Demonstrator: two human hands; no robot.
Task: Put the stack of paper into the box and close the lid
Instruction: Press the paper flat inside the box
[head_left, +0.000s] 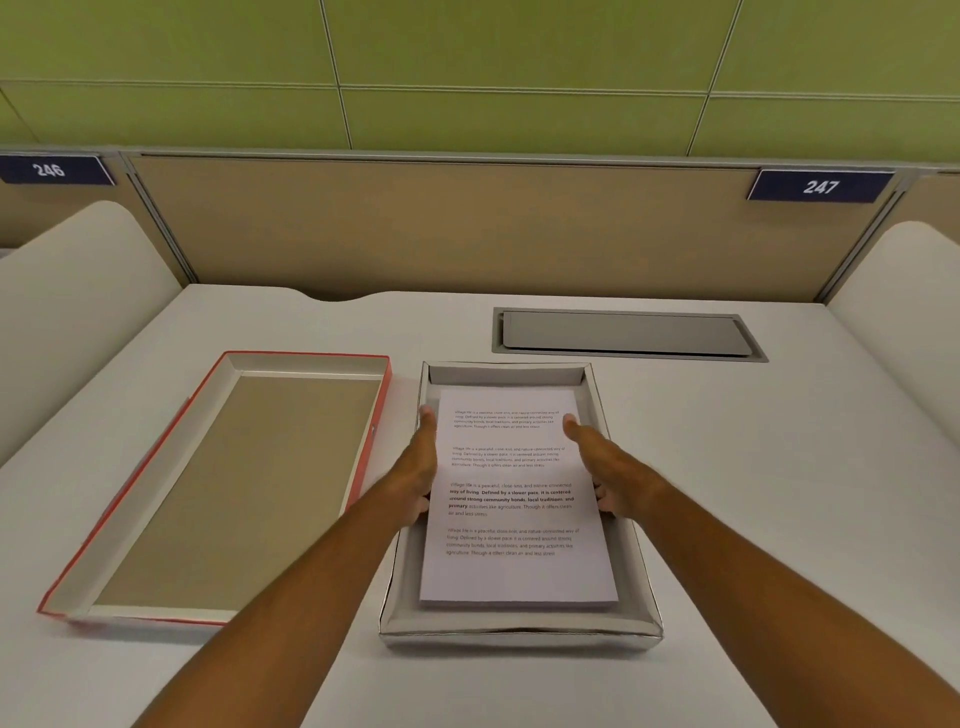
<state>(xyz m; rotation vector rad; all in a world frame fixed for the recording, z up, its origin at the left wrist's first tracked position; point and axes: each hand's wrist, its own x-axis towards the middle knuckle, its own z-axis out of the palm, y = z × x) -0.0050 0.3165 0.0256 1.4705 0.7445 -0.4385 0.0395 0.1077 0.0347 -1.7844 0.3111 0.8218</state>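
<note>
A white stack of printed paper (511, 519) lies inside the open grey box (519, 631) at the middle of the desk. My left hand (418, 473) grips the stack's left edge, thumb on top and fingers tucked under. Along the stack's right edge my right hand (605, 475) holds it the same way. The near end of the stack rests on the box floor. The red-edged lid (156, 499) lies upside down on the desk just left of the box, its tan inside facing up.
A grey cable hatch (626, 335) is set flush in the white desk (779, 493) behind the box. Tan partition panels close the back, with curved white dividers at left (67, 291) and right (909, 291).
</note>
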